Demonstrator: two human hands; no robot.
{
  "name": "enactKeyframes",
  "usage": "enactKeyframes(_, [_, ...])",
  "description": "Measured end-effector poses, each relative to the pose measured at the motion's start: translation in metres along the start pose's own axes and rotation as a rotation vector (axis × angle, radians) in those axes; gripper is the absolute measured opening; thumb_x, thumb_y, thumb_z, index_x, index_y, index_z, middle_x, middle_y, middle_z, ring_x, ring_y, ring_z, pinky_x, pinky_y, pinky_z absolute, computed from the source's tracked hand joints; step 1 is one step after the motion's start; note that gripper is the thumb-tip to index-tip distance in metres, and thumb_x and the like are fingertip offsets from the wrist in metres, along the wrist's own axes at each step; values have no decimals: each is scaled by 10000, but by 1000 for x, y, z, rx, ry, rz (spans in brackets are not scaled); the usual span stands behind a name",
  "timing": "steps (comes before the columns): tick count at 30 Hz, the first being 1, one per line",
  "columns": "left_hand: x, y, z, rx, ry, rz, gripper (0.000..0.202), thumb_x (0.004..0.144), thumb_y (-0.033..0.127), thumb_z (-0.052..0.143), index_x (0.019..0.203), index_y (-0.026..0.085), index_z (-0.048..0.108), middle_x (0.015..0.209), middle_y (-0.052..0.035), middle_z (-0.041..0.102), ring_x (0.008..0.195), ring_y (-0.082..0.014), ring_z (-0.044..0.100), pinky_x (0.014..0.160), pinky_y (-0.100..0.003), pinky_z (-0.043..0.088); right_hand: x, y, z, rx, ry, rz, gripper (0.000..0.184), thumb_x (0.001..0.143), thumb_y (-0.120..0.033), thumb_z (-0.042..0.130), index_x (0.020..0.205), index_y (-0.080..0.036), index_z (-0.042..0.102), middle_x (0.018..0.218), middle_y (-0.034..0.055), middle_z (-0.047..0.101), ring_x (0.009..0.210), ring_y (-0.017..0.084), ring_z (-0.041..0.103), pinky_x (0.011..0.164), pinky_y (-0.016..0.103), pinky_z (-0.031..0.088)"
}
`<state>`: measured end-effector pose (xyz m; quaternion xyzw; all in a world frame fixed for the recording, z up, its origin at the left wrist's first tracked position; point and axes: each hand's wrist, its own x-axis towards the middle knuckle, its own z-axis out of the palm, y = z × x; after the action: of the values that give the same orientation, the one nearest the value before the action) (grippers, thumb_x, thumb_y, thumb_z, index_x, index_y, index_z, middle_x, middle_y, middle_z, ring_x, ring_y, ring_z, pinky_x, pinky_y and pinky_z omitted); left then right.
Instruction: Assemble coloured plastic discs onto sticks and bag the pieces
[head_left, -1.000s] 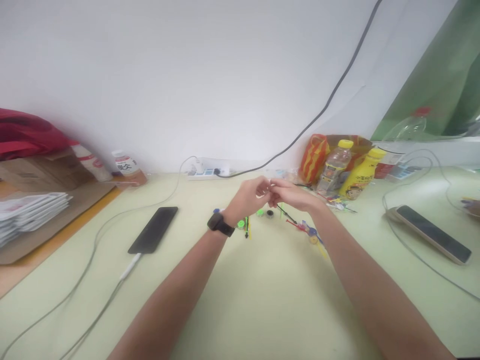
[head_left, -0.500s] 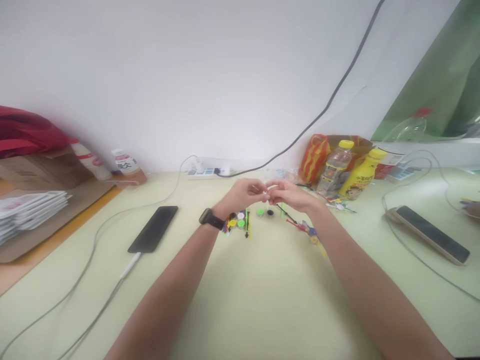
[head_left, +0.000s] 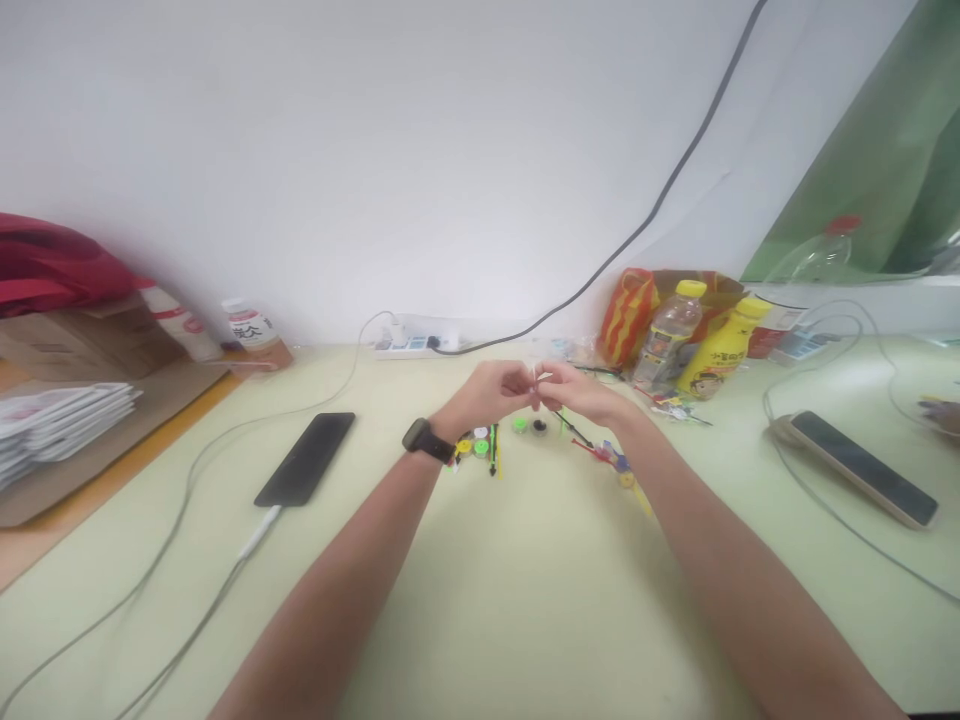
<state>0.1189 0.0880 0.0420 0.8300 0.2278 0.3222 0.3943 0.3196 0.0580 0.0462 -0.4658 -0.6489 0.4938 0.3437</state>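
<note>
My left hand and my right hand meet above the pale green table, fingers pinched together on a small white piece too small to name. A black watch sits on my left wrist. Just below the hands lie small coloured round pieces and thin sticks, a green disc, a black disc, and a red and blue cluster.
A black phone on a white cable lies at left; a second phone lies at right. Bottles and an orange bag stand by the wall, next to a power strip. Stacked papers are far left.
Both hands stay together over the small parts; their fingers shifted slightly and the left wrist drew back, uncovering the coloured pieces beneath.
</note>
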Motion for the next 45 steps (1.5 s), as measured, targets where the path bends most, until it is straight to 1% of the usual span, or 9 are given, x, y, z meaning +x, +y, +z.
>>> enactKeyframes(5, [0,0,5,141,60,-57,241,871,386,761,883,148,721,838,-65,751,748,-174,701,693,-278,544,5,9,-7,-342,142,83,73,900,-269,478,920,-229,536,745,-19,569,687,155,504,630,259,392])
enactKeyframes(9, [0,5,7,228,-47,-78,248,779,363,830,737,156,700,732,-37,720,663,-155,642,597,-258,468,5,21,-23,-626,149,201,168,903,-268,582,1065,-222,577,983,48,695,869,195,618,750,284,453])
enactKeyframes(15, [-2,-1,23,239,-311,-98,184,665,268,864,705,175,711,700,-11,703,651,-166,641,572,-260,442,-7,16,-47,-724,-5,276,162,839,-317,715,923,-204,634,867,50,717,655,177,623,612,291,426])
enactKeyframes(19, [-4,-7,28,294,-383,-142,140,637,212,840,703,190,719,701,-5,697,641,-180,644,544,-271,422,-17,2,-59,-840,-175,339,278,728,-450,826,772,-210,691,823,49,712,687,194,614,566,294,391])
enactKeyframes(25, [-5,-2,13,385,-269,-110,169,611,167,833,743,202,733,837,-20,713,753,-202,640,590,-291,424,-25,-1,-66,-933,-397,533,324,464,-387,938,718,-234,806,752,33,703,734,214,617,577,285,380])
enactKeyframes(31, [-5,-1,7,414,-263,-121,175,689,262,837,826,201,745,863,-33,709,803,-216,647,626,-293,459,-22,-1,-61,-939,-465,520,222,514,-318,890,711,-249,813,820,14,757,862,236,666,634,280,403])
enactKeyframes(35, [-3,-1,7,356,-127,-64,173,870,201,625,1004,199,733,1011,-65,724,859,-205,682,693,-294,530,-21,-6,-58,-891,-503,469,217,531,-320,882,707,-235,790,807,7,754,850,224,665,635,274,403])
enactKeyframes(41, [0,-2,7,223,18,-50,454,721,-26,438,1042,191,676,1463,-106,555,1141,-238,676,758,-303,612,-27,-14,-57,-689,-470,343,172,651,-322,811,686,-219,678,790,31,742,785,211,665,628,287,435])
enactKeyframes(45, [0,-1,6,259,-1,52,431,698,-49,393,915,189,679,1415,-102,605,1429,-261,498,1027,-407,557,-29,-16,-58,-549,-390,284,218,679,-333,809,690,-212,628,818,60,751,800,225,682,652,305,468])
